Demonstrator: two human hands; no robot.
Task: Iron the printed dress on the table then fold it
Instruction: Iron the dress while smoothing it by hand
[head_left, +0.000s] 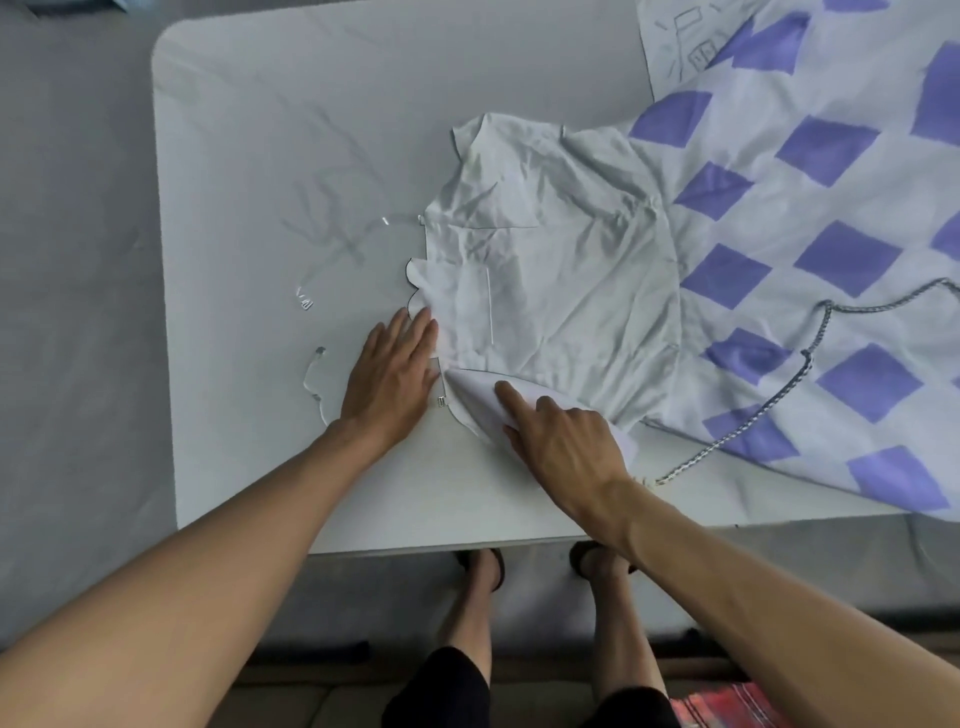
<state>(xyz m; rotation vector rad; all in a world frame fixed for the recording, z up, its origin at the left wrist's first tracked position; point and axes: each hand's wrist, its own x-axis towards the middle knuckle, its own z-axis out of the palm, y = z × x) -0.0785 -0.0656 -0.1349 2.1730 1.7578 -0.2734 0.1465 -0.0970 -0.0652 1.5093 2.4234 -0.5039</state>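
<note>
Dress (571, 260) beneath iron (480, 402) in right grip (566, 441)

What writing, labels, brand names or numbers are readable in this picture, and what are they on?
No readable text anywhere.
Dark line sketch on the cloth at the top right: too blurred to tell any letters.
The iron: plain white, no brand visible.

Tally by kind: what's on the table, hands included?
dress: 1
iron: 1
cord: 1
clear straps: 2
hands: 2 (left hand, right hand)
total: 7
</note>
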